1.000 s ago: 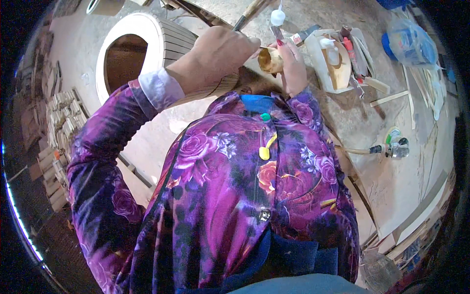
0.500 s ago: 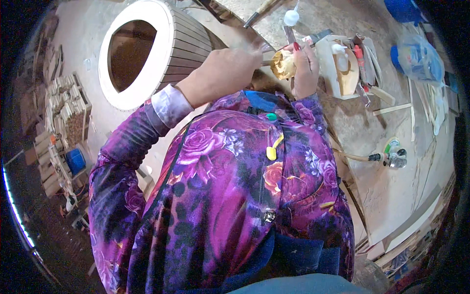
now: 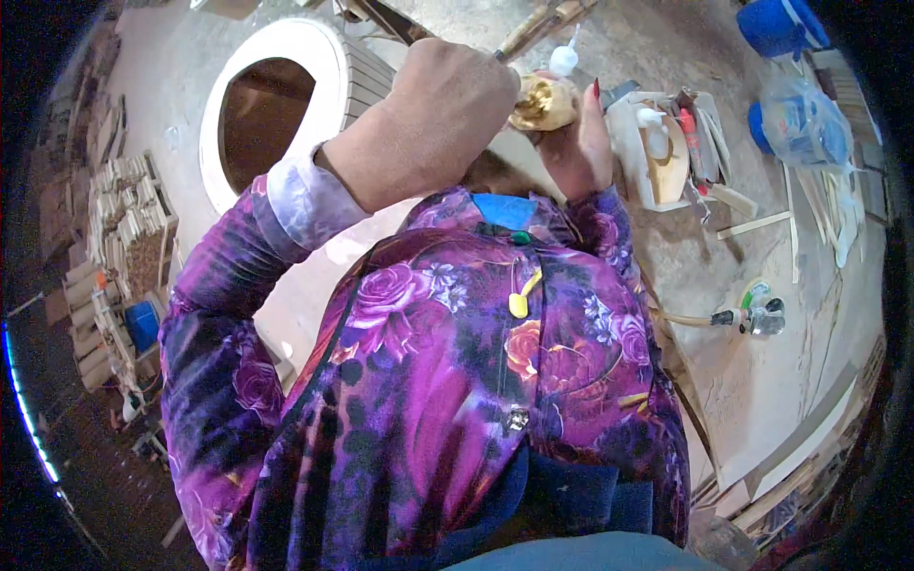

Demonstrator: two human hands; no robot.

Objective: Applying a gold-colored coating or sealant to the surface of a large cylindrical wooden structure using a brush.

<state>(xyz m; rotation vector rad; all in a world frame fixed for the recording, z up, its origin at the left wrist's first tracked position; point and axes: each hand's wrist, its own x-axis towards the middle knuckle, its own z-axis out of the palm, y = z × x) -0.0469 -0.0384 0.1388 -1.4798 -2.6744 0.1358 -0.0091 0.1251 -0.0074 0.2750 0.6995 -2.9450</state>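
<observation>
My left hand [image 3: 447, 105] is closed in a fist beside a small round pale-yellow cup [image 3: 557, 112]. Whatever its fingers hold is hidden behind the back of the hand. The cup has brownish-yellow paste smeared inside, and its open side tilts toward my left hand. From the right, my right hand [image 3: 583, 147] grips it, with a red-nailed finger pointing up. A white bottle with a thin spout [image 3: 564, 61] is just beyond the cup. A long wooden-handled tool [image 3: 533, 33] lies behind both hands.
A large slatted drum-shaped piece with a white rim [image 3: 214, 133] stands at the left. To the right, a cut-open white container [image 3: 657, 195] holds bottles and tools. Further right are a bagged blue container [image 3: 809, 124], wood strips [image 3: 757, 226] and a clear-ended hose tool [image 3: 762, 317].
Both hands have risen slightly in the picture, bringing the cup up and left. My left fist now sits closer against the cup. The view has shifted a little.
</observation>
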